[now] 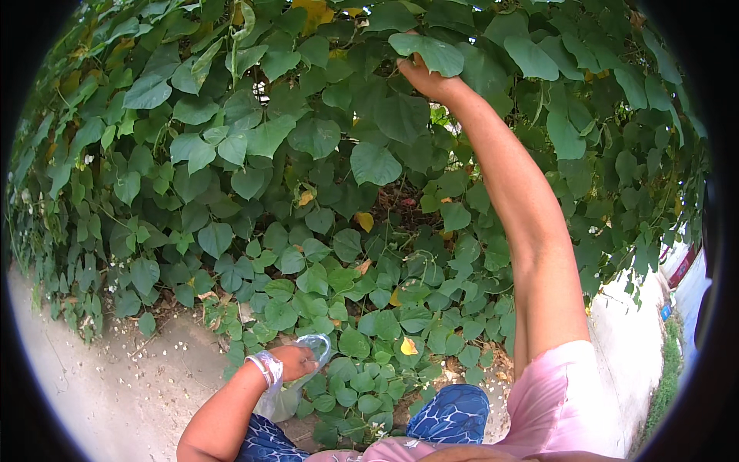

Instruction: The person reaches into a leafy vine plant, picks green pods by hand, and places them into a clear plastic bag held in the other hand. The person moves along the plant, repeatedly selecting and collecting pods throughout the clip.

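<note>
My right arm stretches up and forward into a dense climbing vine (pixel 377 165). My right hand (pixel 427 77) is among its upper leaves, and a broad green leaf (pixel 433 52) covers the fingers, so I cannot see what they touch. Lower down, at the left, my left hand (pixel 296 362) is closed on the top of a clear plastic bag (pixel 283 402). The bag hangs below it, and something pale green shows through the film. Flat green bean pods (pixel 245 21) hang from the vine at the upper left, apart from both hands.
Pale concrete ground (pixel 154 369), strewn with small fallen petals and dry leaves, runs along the vine's foot. A yellow leaf (pixel 408 346) lies over the low foliage. A strip of grass (pixel 666 377) edges the right side. My patterned blue trouser leg (pixel 450 414) is close to the leaves.
</note>
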Motion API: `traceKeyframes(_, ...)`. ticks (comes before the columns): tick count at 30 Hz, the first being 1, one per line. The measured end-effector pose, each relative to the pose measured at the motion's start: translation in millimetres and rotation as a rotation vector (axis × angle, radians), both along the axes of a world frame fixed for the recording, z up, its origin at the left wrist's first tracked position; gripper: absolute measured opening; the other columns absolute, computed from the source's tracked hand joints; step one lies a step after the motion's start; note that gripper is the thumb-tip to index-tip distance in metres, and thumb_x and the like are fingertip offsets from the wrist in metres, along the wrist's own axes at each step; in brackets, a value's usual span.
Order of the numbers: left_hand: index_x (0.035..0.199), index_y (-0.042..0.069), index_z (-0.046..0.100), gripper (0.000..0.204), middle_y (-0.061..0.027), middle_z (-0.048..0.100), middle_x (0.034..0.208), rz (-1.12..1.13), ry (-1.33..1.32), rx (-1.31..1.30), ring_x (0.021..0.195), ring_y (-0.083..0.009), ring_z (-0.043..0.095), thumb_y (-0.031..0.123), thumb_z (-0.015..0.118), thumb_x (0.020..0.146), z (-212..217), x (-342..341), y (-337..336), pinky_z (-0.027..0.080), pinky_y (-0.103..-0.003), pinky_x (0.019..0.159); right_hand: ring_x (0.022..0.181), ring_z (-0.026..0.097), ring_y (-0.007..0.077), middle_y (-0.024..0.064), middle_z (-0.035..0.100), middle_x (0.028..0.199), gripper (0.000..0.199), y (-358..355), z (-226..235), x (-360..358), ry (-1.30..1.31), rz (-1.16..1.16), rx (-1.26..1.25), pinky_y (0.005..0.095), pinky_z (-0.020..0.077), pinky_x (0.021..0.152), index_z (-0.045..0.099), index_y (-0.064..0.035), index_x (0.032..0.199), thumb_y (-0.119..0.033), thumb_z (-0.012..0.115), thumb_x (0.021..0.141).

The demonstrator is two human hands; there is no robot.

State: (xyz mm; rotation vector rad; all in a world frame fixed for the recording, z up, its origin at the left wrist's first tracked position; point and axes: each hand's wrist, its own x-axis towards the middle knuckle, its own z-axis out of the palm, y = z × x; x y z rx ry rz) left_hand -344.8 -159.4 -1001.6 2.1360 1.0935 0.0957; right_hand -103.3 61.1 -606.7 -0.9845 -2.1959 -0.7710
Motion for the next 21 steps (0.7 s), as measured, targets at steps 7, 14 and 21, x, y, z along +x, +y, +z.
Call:
traceKeyframes(7,0.109,0.002,0.056,0.045,-0.0211,0.062,0.099,-0.018,-0.06,0.003,0.091,-0.0363,0.059,0.042,0.048,0.088,3.8,-6.5,-1.4,0.046,-0.04,0.083,0.122,0.041,0.0317,0.0208,0.043,0.132,0.068,20.3,36.6,49.5,0.442,-0.005,-0.075,0.0349,0.0334,0.099,0.03,-0.0004,0.135,-0.034,0.054,0.081)
traceKeyframes(14,0.106,0.003,0.059,0.043,-0.0196,0.063,0.097,0.076,-0.076,0.016,0.091,-0.0359,0.059,0.04,0.05,0.088,-1.3,-20.6,-5.7,0.046,-0.04,0.082,0.106,0.048,0.0234,0.0119,0.052,0.117,0.054,24.7,-0.9,47.8,0.433,0.048,-0.123,0.0341,0.0359,0.091,0.045,-0.0016,0.123,-0.033,0.058,0.082)
traceKeyframes(21,0.105,0.002,0.058,0.039,-0.0199,0.062,0.093,0.099,-0.011,-0.04,0.086,-0.0372,0.059,0.036,0.05,0.088,-0.5,-19.3,-7.4,0.046,-0.042,0.078,0.118,0.048,0.026,0.0144,0.052,0.124,0.047,11.2,-156.6,-26.2,0.233,0.303,-0.656,0.0387,0.0389,0.098,0.046,-0.0077,0.127,-0.032,0.051,0.088)
